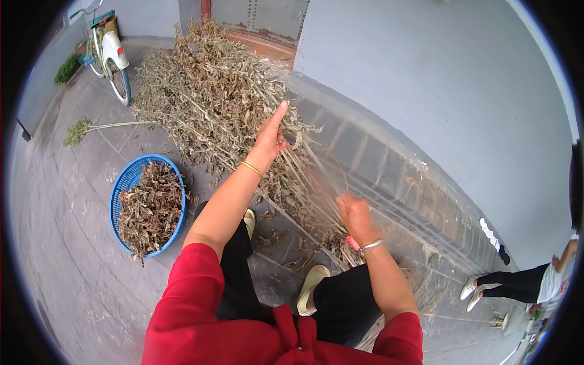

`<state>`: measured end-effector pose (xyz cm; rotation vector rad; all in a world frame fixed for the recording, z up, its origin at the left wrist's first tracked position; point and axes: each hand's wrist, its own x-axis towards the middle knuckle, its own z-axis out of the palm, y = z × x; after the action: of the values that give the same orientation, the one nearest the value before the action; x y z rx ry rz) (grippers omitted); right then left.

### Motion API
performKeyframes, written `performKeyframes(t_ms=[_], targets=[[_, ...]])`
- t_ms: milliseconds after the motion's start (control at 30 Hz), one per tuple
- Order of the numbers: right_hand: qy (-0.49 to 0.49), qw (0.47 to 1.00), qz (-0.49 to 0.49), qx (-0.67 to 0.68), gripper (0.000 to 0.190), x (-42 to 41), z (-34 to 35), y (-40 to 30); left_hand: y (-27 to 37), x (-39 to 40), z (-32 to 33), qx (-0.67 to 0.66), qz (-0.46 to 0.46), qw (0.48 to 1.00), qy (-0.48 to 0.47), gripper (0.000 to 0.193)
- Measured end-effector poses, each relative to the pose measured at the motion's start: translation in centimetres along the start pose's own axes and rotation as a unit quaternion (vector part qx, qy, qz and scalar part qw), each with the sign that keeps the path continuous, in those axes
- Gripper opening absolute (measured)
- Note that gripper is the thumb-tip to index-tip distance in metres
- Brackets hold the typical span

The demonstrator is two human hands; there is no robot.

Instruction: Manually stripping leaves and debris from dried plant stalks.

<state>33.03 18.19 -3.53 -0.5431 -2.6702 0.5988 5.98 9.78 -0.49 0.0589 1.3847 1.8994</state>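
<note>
A big heap of dried leafy plant stalks [228,86] lies before me, leaves at the far end and bare stems [301,175] running towards my feet. My left hand [270,134] is over the heap's near right side, one digit stretched out and the others curled. Whether it grips a stem is hidden. Lower right, my right hand [357,216] is a fist above the bare stems. A red-ended object [351,242] juts from the fist beside the wrist. Ahead of that fist is a brownish motion blur, and a thin curved strand [340,169] shows there, too unclear to name.
A blue plastic basket [183,214] full of dry leaves stands left. A bicycle [114,59] is parked far left, near a green plant [67,68]. A raised step [365,155] borders the grey wall [424,82]. Another person [520,283] stands far right near a small stool [499,320].
</note>
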Motion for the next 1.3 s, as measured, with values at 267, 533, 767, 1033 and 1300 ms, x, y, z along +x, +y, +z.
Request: performKeyframes(t_ms=[267,533,767,1033,1300], targets=[[-0.055,0.995,-0.010,-0.084,0.014,-0.5,1.2,-0.7,-0.4,1.4,0.9,0.082,0.017,0.996,0.026,0.091],[-0.056,0.998,0.038,0.000,0.019,-0.6,1.9,0.1,-4.3,2.4,0.9,0.348,0.234,0.907,0.030,0.070],[0.020,0.995,0.024,0.092,0.021,-0.3,2.6,0.3,-5.5,0.5,1.5,0.468,0.158,0.862,-0.113,0.072],[0.004,0.998,0.055,0.018,0.019,0.3,3.1,2.7,-5.7,1.4,2.0,0.435,0.181,0.874,-0.122,0.059],[0.023,0.986,0.020,0.164,0.024,-0.3,3.0,4.7,-3.9,0.4,1.9,0.474,0.146,0.847,-0.193,0.056]])
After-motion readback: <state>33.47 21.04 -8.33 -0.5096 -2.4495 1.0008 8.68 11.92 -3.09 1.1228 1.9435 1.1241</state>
